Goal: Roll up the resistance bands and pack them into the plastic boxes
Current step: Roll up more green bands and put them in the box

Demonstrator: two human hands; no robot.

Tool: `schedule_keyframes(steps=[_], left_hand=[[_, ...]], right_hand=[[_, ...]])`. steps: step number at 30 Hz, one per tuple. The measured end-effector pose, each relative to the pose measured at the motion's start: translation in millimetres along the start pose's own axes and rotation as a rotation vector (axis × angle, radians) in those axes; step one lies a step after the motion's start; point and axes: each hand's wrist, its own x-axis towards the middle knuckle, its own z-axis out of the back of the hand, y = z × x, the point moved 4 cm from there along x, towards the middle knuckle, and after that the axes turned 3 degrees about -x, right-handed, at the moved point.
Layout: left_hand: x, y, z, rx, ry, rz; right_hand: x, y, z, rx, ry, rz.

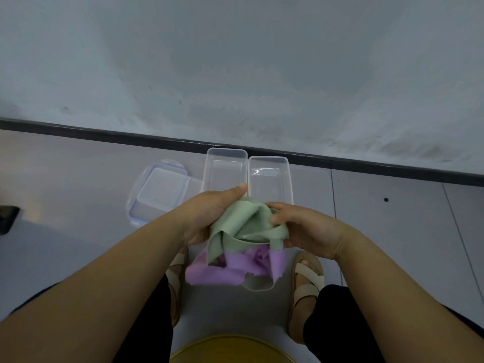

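A crumpled green resistance band (246, 222) is held between both hands above the floor. My left hand (209, 213) grips its left side, thumb up near the boxes. My right hand (306, 229) pinches its right side with curled fingers. A purple resistance band (227, 268) lies bunched on the floor just below, between my feet. Two clear plastic boxes stand side by side against the wall: the left box (226, 166) and the right box (269, 174), both open and with nothing inside. Their near ends are hidden by my hands.
A clear lid with blue clips (157, 192) lies on the floor left of the boxes. A dark object (7, 218) sits at the left edge. A dark skirting strip (104, 133) runs along the wall. My sandalled feet (306, 284) flank the bands.
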Motion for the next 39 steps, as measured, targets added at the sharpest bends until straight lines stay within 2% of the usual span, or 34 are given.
schedule_keyframes(steps=[4,8,12,14,19,23,29,31,33,34,36,38,39], left_hand=[[4.6,4.3,3.6,0.064,-0.099,0.002],[10.1,-1.8,9.1,0.071,-0.199,-0.070],[6.9,-14.3,16.2,0.439,-0.315,-0.264],[6.1,-16.8,16.8,0.541,-0.341,-0.301],[7.8,-14.3,20.3,0.503,-0.342,-0.315],[5.8,-17.0,21.3,0.560,-0.362,-0.336],[3.9,-15.9,19.2,0.503,-0.299,-0.348],[-2.6,-23.3,14.6,0.468,-0.263,-0.479],[-11.2,-29.9,6.2,0.439,-0.124,-0.596],[-15.3,-29.9,0.8,0.466,-0.033,-0.618],[-19.4,-25.6,-8.9,0.673,0.066,-0.671],[-17.3,-22.5,-14.3,0.867,0.043,-0.749],[-16.2,-23.3,-13.6,0.851,0.025,-0.748]], right_hand=[[1.1,6.6,-1.0,-0.172,-0.097,0.010],[2.8,10.0,-3.6,-0.177,-0.244,0.061],[3.8,9.7,-3.4,-0.032,-0.266,0.048],[5.1,8.9,-4.5,0.109,-0.245,0.047],[4.6,7.4,-8.7,0.367,-0.198,-0.008],[5.2,6.3,-5.8,0.499,-0.237,-0.056],[4.6,3.1,-4.4,0.405,-0.226,-0.087],[5.0,2.0,-0.4,0.370,-0.263,-0.093],[5.7,0.9,2.6,0.375,-0.275,-0.094],[6.0,0.7,3.5,0.378,-0.280,-0.090],[6.9,0.4,4.5,0.370,-0.289,-0.086],[7.6,-0.2,5.5,0.365,-0.299,-0.083],[8.0,-0.5,6.2,0.360,-0.300,-0.076]])
